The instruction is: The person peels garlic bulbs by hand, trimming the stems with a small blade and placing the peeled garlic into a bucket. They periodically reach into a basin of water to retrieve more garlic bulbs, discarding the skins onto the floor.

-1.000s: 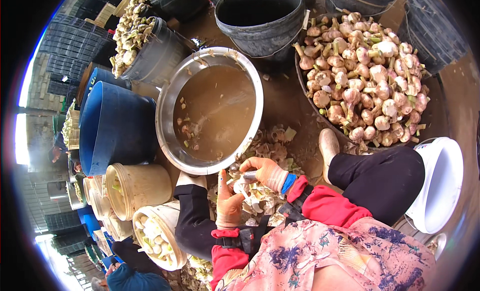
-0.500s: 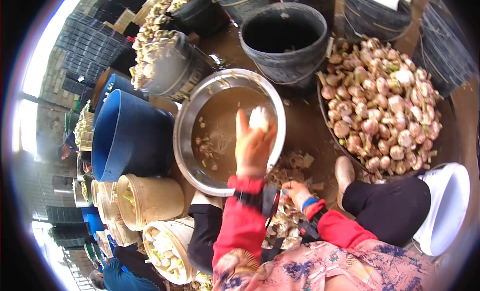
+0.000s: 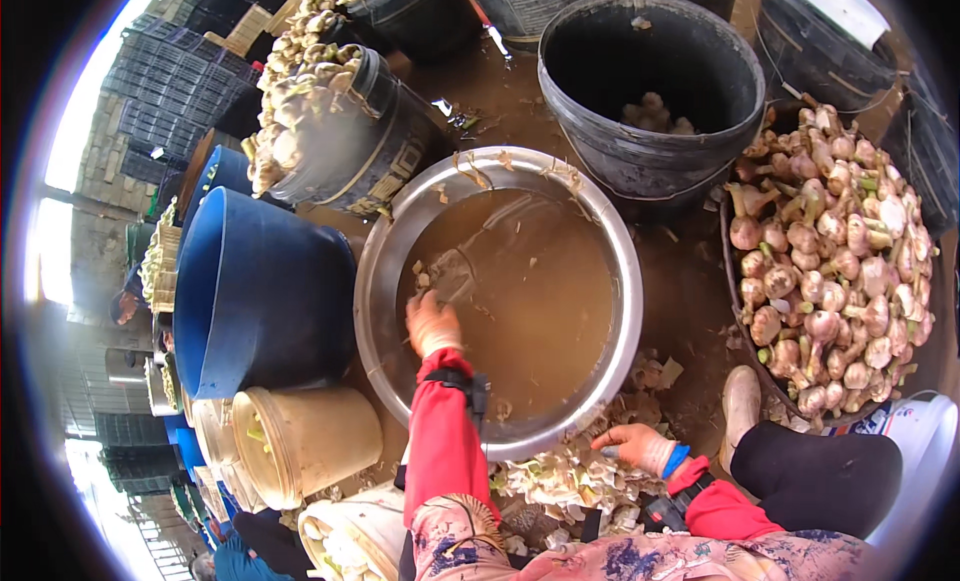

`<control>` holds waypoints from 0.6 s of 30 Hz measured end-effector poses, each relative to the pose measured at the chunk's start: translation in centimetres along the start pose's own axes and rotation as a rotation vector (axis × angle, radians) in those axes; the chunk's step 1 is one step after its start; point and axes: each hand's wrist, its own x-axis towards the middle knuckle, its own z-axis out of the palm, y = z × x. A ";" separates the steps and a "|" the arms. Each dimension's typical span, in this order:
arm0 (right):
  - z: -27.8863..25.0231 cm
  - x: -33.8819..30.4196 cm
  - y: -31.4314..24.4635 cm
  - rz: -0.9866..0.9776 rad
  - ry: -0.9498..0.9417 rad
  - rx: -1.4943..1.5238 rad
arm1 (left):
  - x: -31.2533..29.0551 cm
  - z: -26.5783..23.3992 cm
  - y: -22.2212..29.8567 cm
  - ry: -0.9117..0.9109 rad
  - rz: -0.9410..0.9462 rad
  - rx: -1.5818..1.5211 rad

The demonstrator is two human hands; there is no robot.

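Observation:
My left hand (image 3: pixel 432 326) reaches into a wide metal basin (image 3: pixel 629 316) of murky brown water, near its left side. Its fingertips dip below the surface, so their grip is hidden. Small pale garlic pieces (image 3: pixel 421 278) float just beyond them, beside a ripple. Over a heap of garlic peelings (image 3: pixel 570 478), my right hand (image 3: pixel 642 449) is closed, with a small greyish tip showing at the fingers; what it holds is too small to name. A large heap of unpeeled garlic bulbs (image 3: pixel 825 271) fills a round container to the right.
Beyond the basin stands a black bucket (image 3: pixel 640 166) with some garlic bulbs (image 3: pixel 655 113) inside. A blue tub (image 3: pixel 270 291) and cream buckets (image 3: pixel 330 441) line the left. Another bucket (image 3: pixel 395 146) heaped with garlic is at upper left; a white bucket (image 3: pixel 925 446) is at right.
My left hand, which held a white garlic bulb over the basin's right side, has moved left and down into the water, without the bulb showing. My view has shifted; the right hand stays over the peelings.

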 end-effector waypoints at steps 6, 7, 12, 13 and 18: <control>-0.7 1.3 1.0 0.042 -0.024 0.052 | 4.2 3.0 -4.2 -0.362 -0.141 0.317; -0.5 1.5 1.5 -0.021 -0.001 0.065 | 4.3 3.1 -4.9 -0.461 -0.161 0.268; -0.6 0.7 0.2 -0.075 -0.005 0.055 | 1.4 3.3 -3.6 -0.664 -0.283 -1.022; -1.0 0.5 1.0 -0.176 0.015 0.084 | -0.6 1.1 0.2 -0.741 -0.283 -1.313; -0.2 -2.5 -5.6 -0.491 0.358 0.419 | -12.0 -8.2 7.9 -0.889 -0.208 -1.862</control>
